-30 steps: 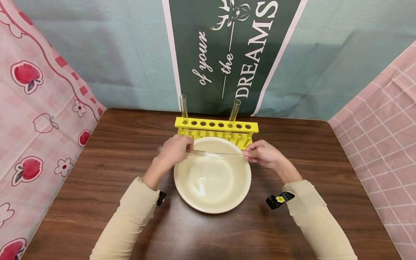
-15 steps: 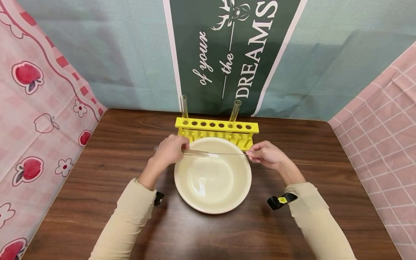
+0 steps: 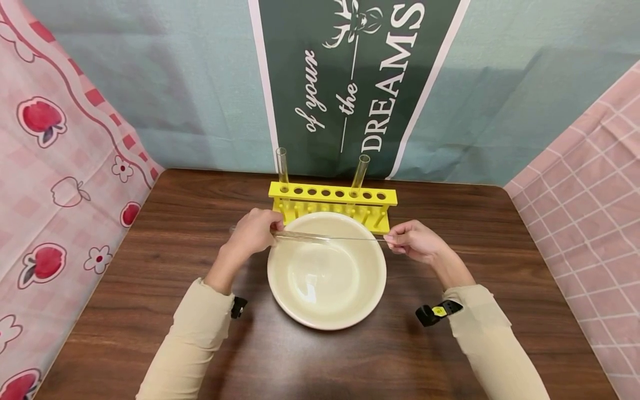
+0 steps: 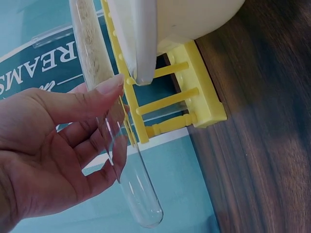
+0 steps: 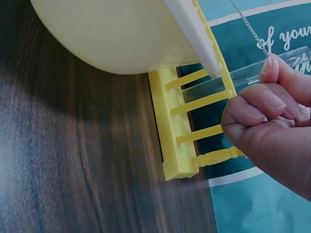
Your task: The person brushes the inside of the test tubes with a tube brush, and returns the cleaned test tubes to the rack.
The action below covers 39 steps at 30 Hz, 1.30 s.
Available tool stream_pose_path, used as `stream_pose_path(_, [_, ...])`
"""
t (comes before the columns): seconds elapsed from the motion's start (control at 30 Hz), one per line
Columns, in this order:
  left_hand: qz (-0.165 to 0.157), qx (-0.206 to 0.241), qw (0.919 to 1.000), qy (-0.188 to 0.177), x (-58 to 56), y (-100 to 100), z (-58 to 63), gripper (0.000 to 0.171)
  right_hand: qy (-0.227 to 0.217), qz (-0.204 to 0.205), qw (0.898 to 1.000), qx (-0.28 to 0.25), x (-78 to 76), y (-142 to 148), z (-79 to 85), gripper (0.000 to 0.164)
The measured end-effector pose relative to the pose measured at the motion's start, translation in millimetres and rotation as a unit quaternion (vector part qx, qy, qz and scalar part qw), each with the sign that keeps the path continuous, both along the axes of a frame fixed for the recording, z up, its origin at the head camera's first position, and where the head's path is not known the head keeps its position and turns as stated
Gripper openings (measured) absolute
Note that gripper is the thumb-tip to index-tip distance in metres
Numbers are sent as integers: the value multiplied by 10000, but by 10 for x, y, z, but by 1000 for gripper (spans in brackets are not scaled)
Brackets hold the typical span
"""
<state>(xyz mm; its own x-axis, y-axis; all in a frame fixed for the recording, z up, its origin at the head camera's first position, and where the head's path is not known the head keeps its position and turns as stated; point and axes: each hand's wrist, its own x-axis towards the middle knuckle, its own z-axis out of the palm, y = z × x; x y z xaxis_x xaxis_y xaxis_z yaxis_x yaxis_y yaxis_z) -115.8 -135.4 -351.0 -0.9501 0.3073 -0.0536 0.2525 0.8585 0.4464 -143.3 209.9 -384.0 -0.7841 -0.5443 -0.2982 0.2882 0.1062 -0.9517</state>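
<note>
My left hand (image 3: pixel 254 230) grips a clear test tube (image 4: pixel 138 184), its rounded end poking out past the fingers in the left wrist view. Pale bristles of a test tube brush (image 4: pixel 92 43) fill the tube on the other side of the thumb. Thumb and fingertips of my right hand (image 3: pixel 414 241) pinch the brush's thin twisted wire (image 5: pixel 251 29). Tube and wire lie nearly level in one line over the back part of a cream basin (image 3: pixel 327 319). A stretch of bare wire shows between the tube's mouth and my right fingers.
Right behind the basin stands a yellow test tube rack (image 3: pixel 332 191). One test tube (image 3: pixel 282 166) stands near its left end, another test tube (image 3: pixel 361 169) leans right of centre. The brown wooden table (image 3: pixel 320 366) meets hanging cloths at the back and sides.
My left hand has moved left with the test tube. My right hand has shifted slightly right, and more bare wire shows between tube and fingers.
</note>
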Motion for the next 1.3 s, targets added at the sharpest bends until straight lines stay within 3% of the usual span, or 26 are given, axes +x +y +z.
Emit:
stream_pose_path(0.57, [284,91,9995,-41,11,-189,-28,26,-11,-6,9999,-141,28,173,-58,32])
stream_pose_path(0.67, [339,-15,9994,79,24,-329,-36,25,6,51,9993,-361,37,312,-88,31])
stream_pose_path(0.8, [698,-177,9968,335,93,-625,-11,22,0,62,9954,-956,91,670,-113,35])
stream_pose_path(0.93, [992,43,9947,272,147,-817,35,20,111,112,9903,-1380,147,973,-100,39])
stream_pose_path(1.3, [643,28,9976,237,96,-638,5,21,318,559,9857,-1557,117,863,-112,35])
